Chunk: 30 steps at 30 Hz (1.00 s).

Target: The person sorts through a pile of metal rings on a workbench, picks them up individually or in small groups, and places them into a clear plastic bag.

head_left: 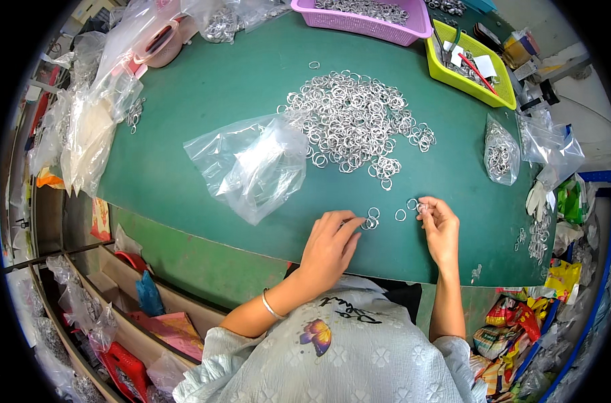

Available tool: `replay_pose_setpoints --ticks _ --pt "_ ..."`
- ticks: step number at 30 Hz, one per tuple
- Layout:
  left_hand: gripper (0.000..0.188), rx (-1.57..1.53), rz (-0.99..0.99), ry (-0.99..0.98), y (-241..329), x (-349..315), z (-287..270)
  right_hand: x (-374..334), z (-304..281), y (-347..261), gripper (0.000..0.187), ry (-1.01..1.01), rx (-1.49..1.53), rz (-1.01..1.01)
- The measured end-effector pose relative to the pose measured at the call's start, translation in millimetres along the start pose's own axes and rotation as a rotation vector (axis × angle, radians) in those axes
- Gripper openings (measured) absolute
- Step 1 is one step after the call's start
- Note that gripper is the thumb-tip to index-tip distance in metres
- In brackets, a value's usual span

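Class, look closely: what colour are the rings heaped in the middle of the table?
Silver: the heaped rings show best in the head view.

Bright, fairly even light covers the green worktop [151, 168], and colours come through clearly. Glare breaks over the clear plastic bag [251, 164] in white streaks along its folds, while small glints speckle the pile of metal rings [356, 117]. The left hand [327, 243] and right hand [442, 232] look reasonably sharp — little motion blur shows on either. The fisheye lens bends straight lines: the worktop's near edge curves, and the blue rack [597, 176] bows toward the rim. Detail softens and stretches out there — small things at the sides blend together — and black fills the corners.
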<state>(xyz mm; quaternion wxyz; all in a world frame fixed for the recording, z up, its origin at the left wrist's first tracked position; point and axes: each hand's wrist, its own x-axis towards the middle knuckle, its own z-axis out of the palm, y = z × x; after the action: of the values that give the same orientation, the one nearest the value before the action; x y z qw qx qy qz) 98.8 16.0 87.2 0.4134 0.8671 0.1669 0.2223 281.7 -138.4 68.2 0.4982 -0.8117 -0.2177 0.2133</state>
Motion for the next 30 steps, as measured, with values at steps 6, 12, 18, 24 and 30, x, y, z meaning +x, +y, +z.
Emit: replay_pose_setpoints --ticks 6,12,18,24,30 --pt "0.033 0.072 -0.045 0.042 -9.6 -6.4 -3.9 -1.1 7.0 -21.5 0.032 -0.028 -0.372 -0.270" --pt "0.035 -0.058 0.000 0.166 -9.5 -18.4 -14.4 4.5 7.9 -19.8 0.021 0.014 -0.375 -0.257" --pt "0.058 0.222 0.096 0.818 -13.1 -30.7 -54.6 1.5 17.3 -30.2 0.006 -0.225 0.291 0.097" --pt "0.075 0.310 -0.220 0.739 -33.5 -4.0 -74.9 14.2 98.4 -86.0 0.020 -0.684 0.572 0.075" --pt "0.054 0.116 -0.311 0.688 -43.3 -10.9 -76.7 19.1 181.3 -114.1 0.043 -0.642 0.668 -0.146"
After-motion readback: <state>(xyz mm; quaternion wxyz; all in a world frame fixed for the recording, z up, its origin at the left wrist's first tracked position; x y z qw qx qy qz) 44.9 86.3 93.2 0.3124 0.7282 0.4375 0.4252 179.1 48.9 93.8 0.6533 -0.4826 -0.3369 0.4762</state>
